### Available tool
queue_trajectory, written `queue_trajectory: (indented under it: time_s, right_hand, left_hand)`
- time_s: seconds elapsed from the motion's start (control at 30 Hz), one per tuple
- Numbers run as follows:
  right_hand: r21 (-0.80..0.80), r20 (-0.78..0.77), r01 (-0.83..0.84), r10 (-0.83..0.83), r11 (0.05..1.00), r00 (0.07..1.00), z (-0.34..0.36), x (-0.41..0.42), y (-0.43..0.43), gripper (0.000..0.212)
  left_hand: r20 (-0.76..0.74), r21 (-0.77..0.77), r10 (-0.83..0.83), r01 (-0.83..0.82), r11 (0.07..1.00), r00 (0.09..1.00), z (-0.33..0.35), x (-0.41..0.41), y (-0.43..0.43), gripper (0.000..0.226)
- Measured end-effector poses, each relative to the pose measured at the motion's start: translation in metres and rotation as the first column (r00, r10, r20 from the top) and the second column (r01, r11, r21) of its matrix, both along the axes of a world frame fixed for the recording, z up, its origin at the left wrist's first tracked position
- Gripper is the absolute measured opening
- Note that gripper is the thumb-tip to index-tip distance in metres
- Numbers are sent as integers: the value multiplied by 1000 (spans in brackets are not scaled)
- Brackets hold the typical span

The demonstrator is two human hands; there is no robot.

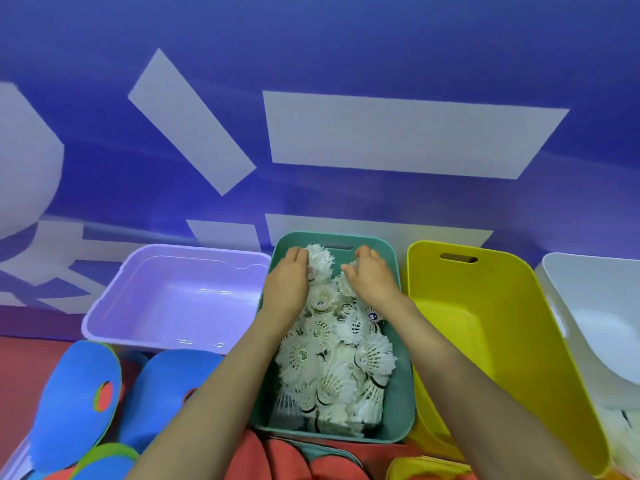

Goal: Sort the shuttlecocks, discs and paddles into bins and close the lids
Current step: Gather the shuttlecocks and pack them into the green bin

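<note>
A teal bin [401, 403] in the middle holds a heap of white shuttlecocks [332, 362]. Both my hands reach into its far end. My left hand [287, 282] has its fingers curled round a frayed white shuttlecock [320, 259]. My right hand [370, 277] lies palm down on the heap, fingers bent over shuttlecocks at the far wall. Blue foam paddles [78, 393] lie at the lower left. A lilac bin [173, 296] to the left and a yellow bin [485, 327] to the right hold nothing visible.
A white bin [595, 317] stands at the far right edge. Orange and yellow flat pieces [429, 467] lie along the bottom edge under my arms. A blue wall with white shapes [398, 133] rises right behind the bins. The floor is red.
</note>
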State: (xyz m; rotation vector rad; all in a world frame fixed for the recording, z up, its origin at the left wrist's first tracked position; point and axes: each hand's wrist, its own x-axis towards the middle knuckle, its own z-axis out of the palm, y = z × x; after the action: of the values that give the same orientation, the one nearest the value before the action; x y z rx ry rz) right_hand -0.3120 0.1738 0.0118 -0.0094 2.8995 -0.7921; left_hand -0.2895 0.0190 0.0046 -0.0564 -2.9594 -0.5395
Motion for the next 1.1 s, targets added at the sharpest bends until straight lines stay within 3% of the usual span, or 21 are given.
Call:
queue_trajectory:
  time_s: [0.1,0.23,0.33,0.43,0.6,0.77,0.9,1.1]
  right_hand:
    - [-47,21,-19,20,999,1000,-6,0,-2,54]
    - [11,-261,-31,33,999,965,-5,14,4,38]
    - [153,-111,-84,101,985,989,-13,22,9,34]
    - [175,69,-145,134,974,989,-18,24,10,34]
    - [167,107,-195,179,967,978,-10,27,11,37]
    - [240,-25,-200,212,950,977,9,46,20,39]
    - [179,-149,-191,219,965,964,28,79,42,38]
    - [59,-417,-96,112,994,902,45,151,123,36]
  left_hand:
    - [95,-121,-14,25,992,995,-8,-16,4,17]
    - [15,-24,-10,10,1000,1000,-10,-26,7,13]
    - [-22,57,13,-12,998,1000,-15,-25,8,16]
    - [122,-73,3,6,997,993,-24,-19,10,18]
    - [273,-98,-46,75,992,961,-26,-20,9,31]
    - [295,12,-37,35,999,955,-16,6,11,42]
    - [287,35,5,-16,999,958,6,37,22,44]
    - [4,167,-96,94,981,995,43,108,98,45]
